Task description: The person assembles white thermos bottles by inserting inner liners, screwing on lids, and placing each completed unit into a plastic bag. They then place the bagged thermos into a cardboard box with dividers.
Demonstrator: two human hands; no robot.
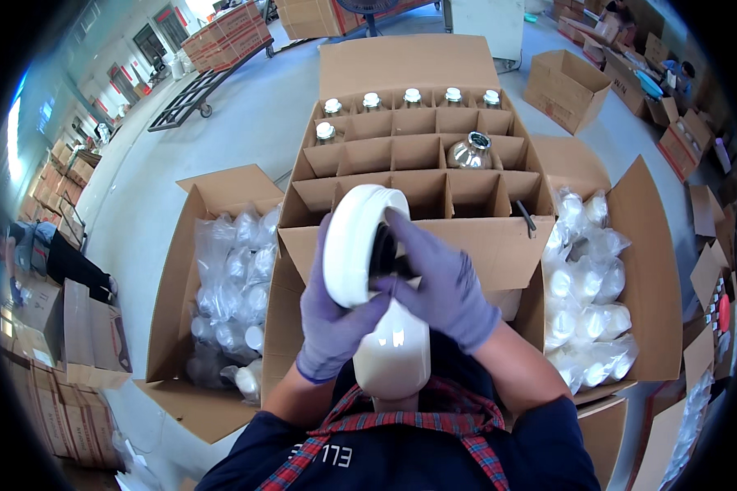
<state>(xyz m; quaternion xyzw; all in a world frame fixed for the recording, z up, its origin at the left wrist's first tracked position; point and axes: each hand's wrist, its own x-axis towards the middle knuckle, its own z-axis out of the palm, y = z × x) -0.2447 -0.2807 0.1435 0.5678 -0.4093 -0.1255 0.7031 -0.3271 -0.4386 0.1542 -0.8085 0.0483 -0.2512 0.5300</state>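
Note:
Both my hands wear purple gloves. My left hand [334, 319] grips a round white lid [356, 241] by its rim, edge-on toward me. My right hand [442, 282] closes over the neck of a glossy white jar [393, 356] held against my chest, just behind the lid. In front stands an open cardboard box with dividers [409, 164]. Several white-capped jars [409, 98] fill its far row, and one clear glass jar [471, 153] leans in a cell on the right.
An open carton of plastic-wrapped jars [233, 286] stands at my left, another carton of wrapped white items [585, 295] at my right. More cardboard boxes [565, 86] and a flat cart [192, 98] sit on the grey floor. A person [49, 258] crouches far left.

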